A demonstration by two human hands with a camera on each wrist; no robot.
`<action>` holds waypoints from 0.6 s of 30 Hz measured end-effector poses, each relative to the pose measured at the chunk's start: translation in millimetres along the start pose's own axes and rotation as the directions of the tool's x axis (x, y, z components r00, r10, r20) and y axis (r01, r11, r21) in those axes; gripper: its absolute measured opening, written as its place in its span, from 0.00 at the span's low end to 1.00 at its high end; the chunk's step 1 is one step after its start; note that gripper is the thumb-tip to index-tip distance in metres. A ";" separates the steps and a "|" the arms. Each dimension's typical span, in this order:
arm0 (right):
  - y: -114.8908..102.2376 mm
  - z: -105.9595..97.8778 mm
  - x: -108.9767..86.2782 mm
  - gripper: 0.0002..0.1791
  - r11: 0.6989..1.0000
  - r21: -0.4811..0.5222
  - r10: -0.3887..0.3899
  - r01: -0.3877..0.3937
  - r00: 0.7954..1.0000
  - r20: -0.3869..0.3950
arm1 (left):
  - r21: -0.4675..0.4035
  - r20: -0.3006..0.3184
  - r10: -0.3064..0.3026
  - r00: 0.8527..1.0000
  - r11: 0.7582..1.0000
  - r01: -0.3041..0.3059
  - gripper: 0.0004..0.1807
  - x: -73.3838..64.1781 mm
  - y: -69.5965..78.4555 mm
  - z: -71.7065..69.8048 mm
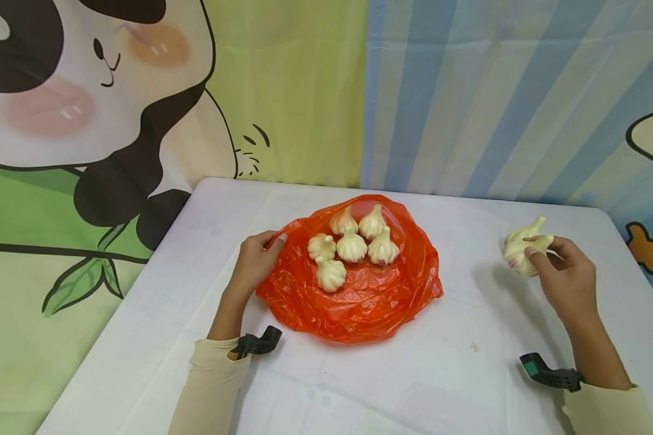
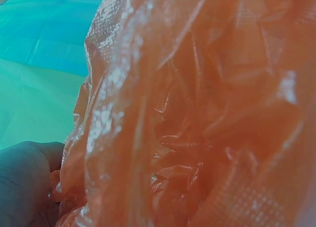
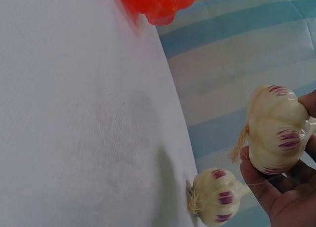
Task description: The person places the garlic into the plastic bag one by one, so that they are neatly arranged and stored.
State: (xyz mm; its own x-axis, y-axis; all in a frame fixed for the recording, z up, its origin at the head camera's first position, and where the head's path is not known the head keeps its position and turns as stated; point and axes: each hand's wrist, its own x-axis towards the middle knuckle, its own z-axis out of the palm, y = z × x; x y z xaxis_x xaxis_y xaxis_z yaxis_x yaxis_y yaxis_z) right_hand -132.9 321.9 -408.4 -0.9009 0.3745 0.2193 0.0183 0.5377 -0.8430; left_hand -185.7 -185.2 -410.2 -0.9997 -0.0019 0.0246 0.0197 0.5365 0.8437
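A red plastic bag (image 1: 359, 302) lies spread open on the table, with several garlic bulbs (image 1: 351, 244) sitting in it. My left hand (image 1: 256, 263) grips the bag's left edge between thumb and fingers; in the left wrist view the bag (image 2: 197, 113) fills most of the picture. Over at the right side, my right hand (image 1: 571, 281) pinches one garlic bulb (image 3: 279, 131) above the table. Another garlic bulb (image 3: 217, 197) stands on the table just behind it, partly covered by the held one in the head view.
The white table (image 1: 413, 380) carries the bag and the bulbs. Behind it hangs a printed cloth (image 1: 294, 90) with a panda and stripes. A few small specks (image 1: 474, 347) lie on the tabletop between the bag and my right hand.
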 end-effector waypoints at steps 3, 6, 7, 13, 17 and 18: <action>-5.7 3.3 0.0 0.16 0.998 0.063 -0.028 0.028 1.000 -0.004 | 0.006 -0.001 0.011 1.000 1.000 -0.011 0.19 -0.1 -0.2 -0.4; -11.4 7.7 -0.4 0.15 0.991 0.113 -0.080 0.078 0.997 0.012 | 0.013 0.000 0.014 1.000 1.000 -0.014 0.20 0.3 -0.4 -0.6; -13.3 9.4 -0.5 0.15 0.986 0.128 -0.108 0.105 0.994 0.021 | 0.013 0.000 0.014 1.000 1.000 -0.014 0.20 0.5 -0.4 -0.6; -25.0 20.9 -2.0 0.16 0.953 0.215 -0.234 0.214 0.970 0.072 | 0.008 0.009 0.014 1.000 1.000 -0.014 0.20 2.0 0.1 0.0; -34.7 31.3 -2.2 0.16 0.945 0.234 -0.258 0.229 0.960 0.104 | 0.009 0.014 0.006 1.000 1.000 -0.006 0.21 1.8 -0.7 -0.6; -37.3 34.3 -2.2 0.15 0.944 0.232 -0.265 0.234 0.958 0.113 | 0.009 0.013 0.003 1.000 1.000 -0.003 0.20 1.5 -0.9 -1.0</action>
State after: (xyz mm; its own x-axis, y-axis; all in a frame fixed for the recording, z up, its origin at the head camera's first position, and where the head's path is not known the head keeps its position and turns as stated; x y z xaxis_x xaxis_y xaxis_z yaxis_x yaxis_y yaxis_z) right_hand -146.4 275.1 -394.3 -0.9164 0.1308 0.3782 -0.2942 0.4203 -0.8584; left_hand -187.2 -186.6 -410.4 -0.9997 0.0102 0.0199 0.0223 0.5443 0.8386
